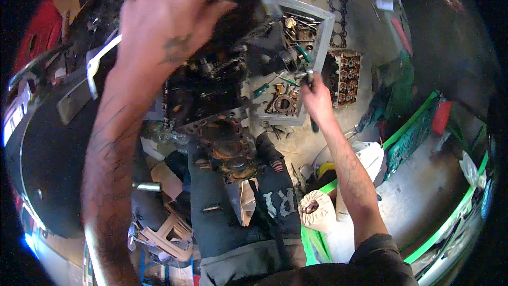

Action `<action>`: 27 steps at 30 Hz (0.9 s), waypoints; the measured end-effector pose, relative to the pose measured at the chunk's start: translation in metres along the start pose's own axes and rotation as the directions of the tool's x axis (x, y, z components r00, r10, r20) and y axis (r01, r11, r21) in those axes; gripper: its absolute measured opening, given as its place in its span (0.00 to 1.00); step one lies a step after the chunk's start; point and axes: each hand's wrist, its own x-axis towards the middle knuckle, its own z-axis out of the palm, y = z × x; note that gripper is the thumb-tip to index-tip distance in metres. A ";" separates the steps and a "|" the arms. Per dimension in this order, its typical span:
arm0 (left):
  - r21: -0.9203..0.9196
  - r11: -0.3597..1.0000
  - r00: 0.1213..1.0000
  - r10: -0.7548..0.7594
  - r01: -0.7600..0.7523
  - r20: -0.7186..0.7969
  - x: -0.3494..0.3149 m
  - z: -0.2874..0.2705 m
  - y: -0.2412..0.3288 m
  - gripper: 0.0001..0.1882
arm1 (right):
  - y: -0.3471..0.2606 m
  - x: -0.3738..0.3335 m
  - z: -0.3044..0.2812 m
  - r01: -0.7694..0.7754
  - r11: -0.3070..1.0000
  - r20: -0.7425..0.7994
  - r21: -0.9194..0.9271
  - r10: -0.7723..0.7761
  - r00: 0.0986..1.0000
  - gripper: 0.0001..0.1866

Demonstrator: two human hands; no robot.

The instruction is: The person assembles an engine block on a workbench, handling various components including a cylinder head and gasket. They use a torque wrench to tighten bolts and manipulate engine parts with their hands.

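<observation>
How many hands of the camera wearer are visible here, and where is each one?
2. The left hand is at the upper left, near dark engine parts; the right hand is right of the middle, closed around a metal tool by the grey tray. Neither is hidden.

The grey floor (368, 29) is concrete, scuffed and stained. A green-edged frame (411, 118) runs along the right, a beige plastic chair (177, 233) stands lower left, and bluish-white light (32, 244) glares at the left edge; the upper right is dim.
</observation>
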 end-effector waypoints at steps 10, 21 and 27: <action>0.043 0.999 1.000 0.001 -0.001 -0.002 0.018 -0.008 0.056 0.15 | 0.242 0.174 0.107 -0.363 0.763 0.137 0.535 0.345 0.928 0.13; -0.004 0.998 0.998 0.061 -0.061 -0.030 0.030 0.002 0.061 0.13 | 0.215 0.083 0.081 -0.371 0.441 0.293 0.818 0.236 0.926 0.26; -0.056 0.991 0.992 0.118 -0.121 -0.048 0.033 0.004 0.055 0.13 | 0.153 -0.006 0.089 -0.259 0.519 0.089 0.815 0.329 0.940 0.05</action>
